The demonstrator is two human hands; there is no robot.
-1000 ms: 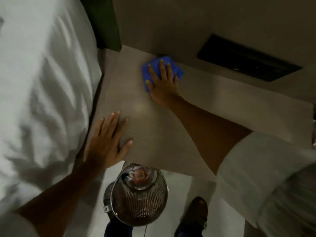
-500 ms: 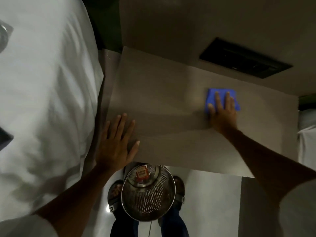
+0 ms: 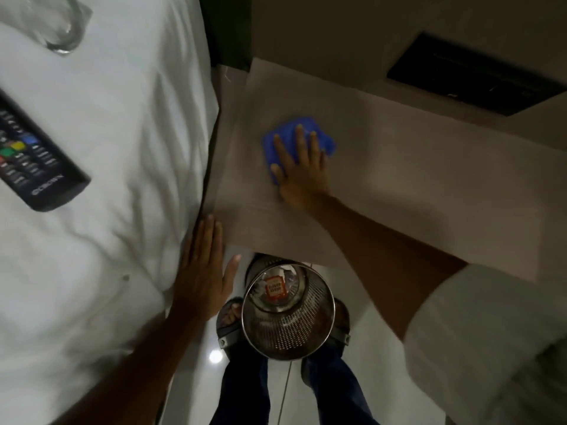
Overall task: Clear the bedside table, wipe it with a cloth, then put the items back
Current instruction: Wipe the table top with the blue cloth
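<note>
My right hand [image 3: 302, 168] lies flat, fingers spread, pressing a blue cloth [image 3: 287, 130] onto the left half of the pale wood bedside table [image 3: 429, 191]. My left hand [image 3: 204, 271] rests open and flat at the table's near left corner, against the edge of the white bed [image 3: 122, 148]. A black remote control [image 3: 32, 157] lies on the bed at the far left. A clear glass [image 3: 58, 29] lies on the bedding at the top left. Nothing else stands on the tabletop.
A perforated metal waste bin [image 3: 288, 314] with a red packet inside stands on the floor just below the table's front edge, between my feet. A dark recessed panel [image 3: 472, 73] sits in the wall behind the table. A green headboard edge [image 3: 225, 32] rises at the top.
My right hand has slid the blue cloth from the table's right side back to the left. My left hand has shifted off the tabletop toward the bed edge.
</note>
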